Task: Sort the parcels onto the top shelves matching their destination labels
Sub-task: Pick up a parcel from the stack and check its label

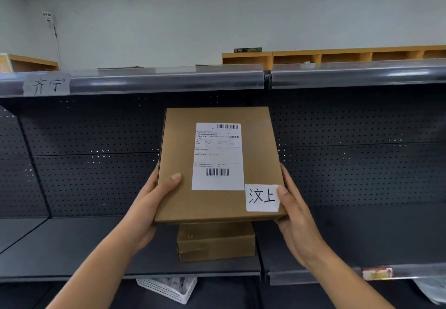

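Both hands, left hand (154,202) and right hand (293,209), clamp the flat brown cardboard parcel (217,164) between them, reading its handwritten white destination tag (261,197). Next, find the matching top shelf; the paper shelf label (47,84) up-left differs.

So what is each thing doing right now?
Held parcel: lifted, tilted up, label facing the camera.
Handwritten tag: stuck on the parcel's lower right corner.
Left hand: gripping the parcel's left edge.
Right hand: gripping its right edge.
Second parcel: lying flat on the shelf.
Shelf tag: stuck on the top rail.
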`<state>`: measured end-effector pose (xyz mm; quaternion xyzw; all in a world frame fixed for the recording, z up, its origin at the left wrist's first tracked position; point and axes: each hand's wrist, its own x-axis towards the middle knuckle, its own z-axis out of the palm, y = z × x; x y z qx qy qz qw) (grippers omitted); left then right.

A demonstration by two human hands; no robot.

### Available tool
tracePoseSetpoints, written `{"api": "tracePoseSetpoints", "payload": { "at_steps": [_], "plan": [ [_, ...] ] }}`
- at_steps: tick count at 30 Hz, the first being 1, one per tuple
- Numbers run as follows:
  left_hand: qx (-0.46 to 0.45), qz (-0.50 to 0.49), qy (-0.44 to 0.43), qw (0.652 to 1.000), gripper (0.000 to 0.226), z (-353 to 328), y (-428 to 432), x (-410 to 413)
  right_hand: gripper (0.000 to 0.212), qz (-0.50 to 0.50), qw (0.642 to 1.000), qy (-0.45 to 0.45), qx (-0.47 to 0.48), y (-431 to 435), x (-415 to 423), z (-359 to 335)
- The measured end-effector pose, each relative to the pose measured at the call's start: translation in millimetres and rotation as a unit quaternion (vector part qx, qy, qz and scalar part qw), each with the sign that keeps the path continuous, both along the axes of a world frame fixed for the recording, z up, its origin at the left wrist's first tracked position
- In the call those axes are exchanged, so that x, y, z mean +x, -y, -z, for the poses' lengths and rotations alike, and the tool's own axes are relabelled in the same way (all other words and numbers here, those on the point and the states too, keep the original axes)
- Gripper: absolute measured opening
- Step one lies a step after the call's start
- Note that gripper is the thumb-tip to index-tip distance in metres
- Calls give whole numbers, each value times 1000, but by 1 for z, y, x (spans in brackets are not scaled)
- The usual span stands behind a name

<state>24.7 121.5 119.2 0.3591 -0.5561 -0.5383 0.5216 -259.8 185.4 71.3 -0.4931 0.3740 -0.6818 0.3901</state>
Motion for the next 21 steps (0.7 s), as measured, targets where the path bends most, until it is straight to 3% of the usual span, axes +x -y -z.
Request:
{"api": "tracePoseSetpoints", "payload": {
  "at_steps": [12,21],
  "plan": [
    [-23,-48,-46,997,56,11,-25,-21,62,34,999,4,4,-10,-1,10],
    [-22,-78,-58,995,48,8,-48,-25,56,83,994,-66,-9,-37,-2,4]
  ]
}}
